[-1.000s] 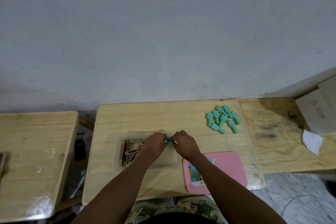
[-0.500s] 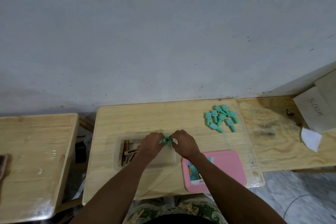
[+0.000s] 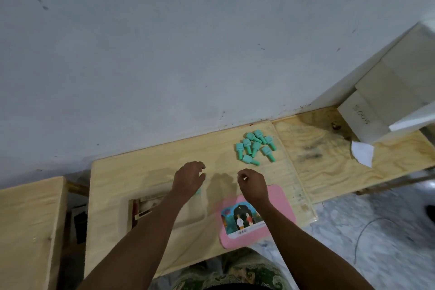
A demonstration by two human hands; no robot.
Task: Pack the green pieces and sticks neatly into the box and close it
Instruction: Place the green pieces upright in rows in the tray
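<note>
A shallow pale box [image 3: 188, 215] lies open on the desk [image 3: 141, 172], near its front edge. At its left end lie a few dark red and brown sticks [image 3: 138, 209], partly hidden by the left forearm. At its right end a bit of one green piece [image 3: 198, 192] shows just under the left wrist; how many lie there cannot be told. The rest of the green pieces [image 3: 255, 148] are in a loose heap on the desk toward the far right corner, well apart from the box. The pink lid [image 3: 280, 198], with a picture label, lies flat just right of the box. The left hand [image 3: 189, 179] hovers over the box's far right end, its grip loose, fingers apart, nothing in it. The right hand [image 3: 253, 183] hovers over the lid's far edge, fingers loosely curled, its grip empty as far as shows
</note>
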